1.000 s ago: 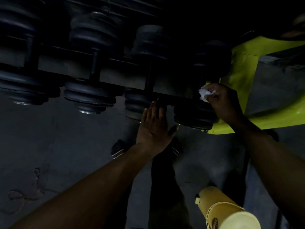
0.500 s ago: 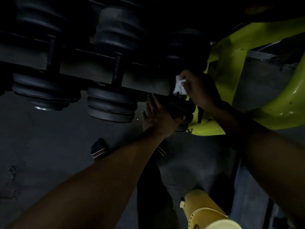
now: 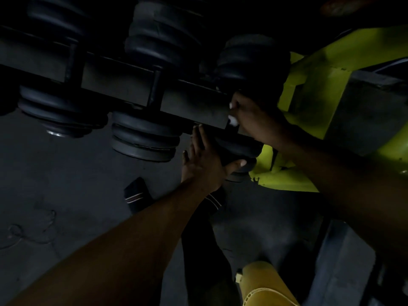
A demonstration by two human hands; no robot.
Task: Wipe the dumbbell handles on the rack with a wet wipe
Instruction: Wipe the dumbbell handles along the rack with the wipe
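Observation:
Black dumbbells lie across a dark rack rail (image 3: 123,85) in dim light. My right hand (image 3: 254,115) is curled round the handle of the rightmost dumbbell (image 3: 240,149), with a white wet wipe (image 3: 233,121) bunched in its fingers; only small bits of the wipe show. The handle itself is hidden under the hand. My left hand (image 3: 203,160) lies flat with straight fingers against the near weight end of that same dumbbell, thumb under its rim. The neighbouring dumbbell (image 3: 145,138) sits just to the left, its thin handle (image 3: 155,87) crossing the rail.
A lime-green rack frame (image 3: 313,69) stands right of the dumbbells. A yellow canister (image 3: 262,283) sits at the bottom edge near my leg. My feet in dark striped footwear (image 3: 136,193) stand on the grey floor (image 3: 55,195). A third dumbbell (image 3: 61,113) lies further left.
My right hand has slid further along the handle toward the rail, so less of the wipe shows. My left hand stays flat on the weight end. The view has shifted slightly.

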